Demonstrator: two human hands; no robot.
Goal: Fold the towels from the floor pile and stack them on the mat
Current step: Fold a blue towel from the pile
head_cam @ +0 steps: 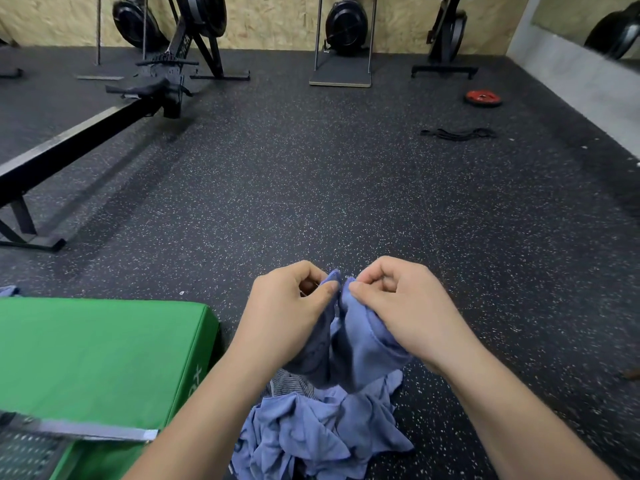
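Note:
A blue towel [360, 344] hangs in the air in front of me. My left hand [284, 306] pinches one top corner of it and my right hand [405, 306] pinches the other, the two corners close together. Below them a crumpled pile of blue towels [311, 434] lies on the dark speckled floor, with a striped grey cloth [289, 384] at its top edge. The green mat [97, 355] lies to the left of the pile.
A grey perforated object with a strap [31, 452] sits on the mat's near corner. A rowing machine rail [69, 143] runs at left. A red weight plate [483, 98] and a black band [457, 134] lie far right. Machines line the back wall.

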